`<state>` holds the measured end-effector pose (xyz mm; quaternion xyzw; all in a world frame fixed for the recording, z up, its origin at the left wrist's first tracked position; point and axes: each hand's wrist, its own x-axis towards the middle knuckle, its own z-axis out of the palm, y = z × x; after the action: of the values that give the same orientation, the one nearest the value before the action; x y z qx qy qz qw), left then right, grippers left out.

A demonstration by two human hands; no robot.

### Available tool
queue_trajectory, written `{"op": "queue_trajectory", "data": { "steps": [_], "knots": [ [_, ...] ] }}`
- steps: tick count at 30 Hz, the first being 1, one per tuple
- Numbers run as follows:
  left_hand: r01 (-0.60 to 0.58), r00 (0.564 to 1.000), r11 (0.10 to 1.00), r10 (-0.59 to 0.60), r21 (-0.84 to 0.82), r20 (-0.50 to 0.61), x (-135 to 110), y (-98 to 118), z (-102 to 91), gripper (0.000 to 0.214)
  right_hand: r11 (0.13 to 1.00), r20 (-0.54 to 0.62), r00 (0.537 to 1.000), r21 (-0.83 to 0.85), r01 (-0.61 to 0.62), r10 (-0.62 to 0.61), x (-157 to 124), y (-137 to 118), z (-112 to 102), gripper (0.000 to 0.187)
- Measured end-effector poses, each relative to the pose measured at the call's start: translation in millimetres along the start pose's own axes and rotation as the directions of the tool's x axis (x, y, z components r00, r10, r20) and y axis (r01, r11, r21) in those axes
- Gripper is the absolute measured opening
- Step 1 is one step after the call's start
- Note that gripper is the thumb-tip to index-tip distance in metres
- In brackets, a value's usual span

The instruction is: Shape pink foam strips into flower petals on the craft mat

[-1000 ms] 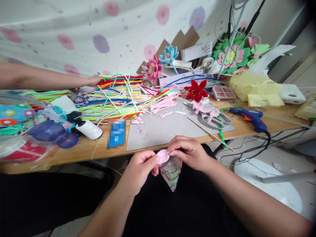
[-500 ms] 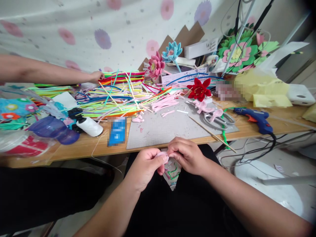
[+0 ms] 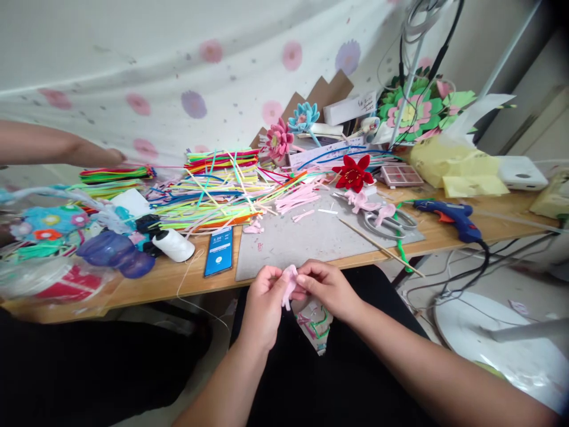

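Note:
Between both hands, just off the table's front edge, is a small bundle of bent pale pink pipe cleaners point(image 3: 289, 285). My left hand point(image 3: 265, 301) pinches it from the left, thumb against the fingers. From the right, my right hand point(image 3: 326, 289) grips it with thumb and forefinger. Behind the hands lies a grey cutting mat point(image 3: 275, 252). On the mat are pink pipe cleaner pieces point(image 3: 296, 198), a small twisted pink piece point(image 3: 253, 227), a red flower point(image 3: 352, 173), scissors point(image 3: 377, 224) partly under curled pink pieces point(image 3: 386, 212), and a thin wooden stick point(image 3: 376, 242).
A blue glue gun point(image 3: 453, 214) lies at right with its cable hanging down. Left of the mat are a phone point(image 3: 219, 254), a white thread spool point(image 3: 174, 244) and piles of coloured pipe cleaners point(image 3: 204, 196). Another person's arm point(image 3: 57, 144) reaches in from the left.
The pink bundle has turned, so its strands now hang down between my fingers. The other person's hand has moved left, away from the pile, drawing out a red strand. My view has shifted slightly.

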<state>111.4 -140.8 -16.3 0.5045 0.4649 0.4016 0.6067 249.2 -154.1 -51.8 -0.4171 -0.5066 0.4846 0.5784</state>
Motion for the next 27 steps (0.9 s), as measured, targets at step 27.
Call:
{"op": "queue_trajectory", "data": {
  "steps": [27],
  "knots": [
    [-0.309, 0.947, 0.696, 0.287, 0.648, 0.144, -11, 19, -18.4, 0.02, 0.921, -0.009, 0.951, 0.252, -0.298, 0.31, -6, -21, 20, 0.02]
  ]
}}
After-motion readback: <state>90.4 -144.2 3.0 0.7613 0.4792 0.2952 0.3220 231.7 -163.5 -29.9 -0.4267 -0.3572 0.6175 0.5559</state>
